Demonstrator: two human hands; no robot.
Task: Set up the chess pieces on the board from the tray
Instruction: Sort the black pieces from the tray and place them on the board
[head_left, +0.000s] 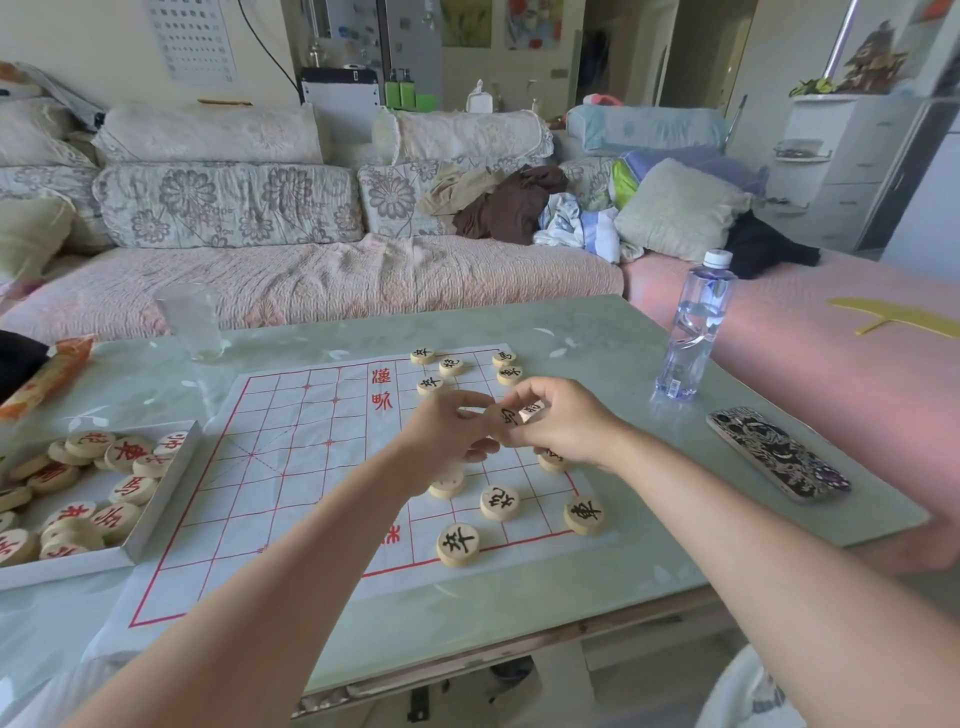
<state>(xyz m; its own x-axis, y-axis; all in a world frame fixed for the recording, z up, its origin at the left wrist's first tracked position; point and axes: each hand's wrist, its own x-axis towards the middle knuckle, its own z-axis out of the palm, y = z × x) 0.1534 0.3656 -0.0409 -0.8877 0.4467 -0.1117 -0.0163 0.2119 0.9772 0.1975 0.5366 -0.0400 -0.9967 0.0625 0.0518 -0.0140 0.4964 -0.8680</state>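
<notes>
L hand (447, 428) & R hand (563, 421) meet over the board's (291, 467) right half. Fingers of both are curled, pinching one black-marked piece (506, 415) btwn them, held above the grid. Other black pieces (500, 503) sit along the board's right side. Tray (156, 512) w/ red pieces (127, 452) at table's (519, 597) left edge, just beside the board. Bottle (696, 332) & phone (779, 454) near right edge.

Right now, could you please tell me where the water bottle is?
In the head view, the water bottle stands upright at the far right of the table, beyond the phone and right of the board.
</notes>
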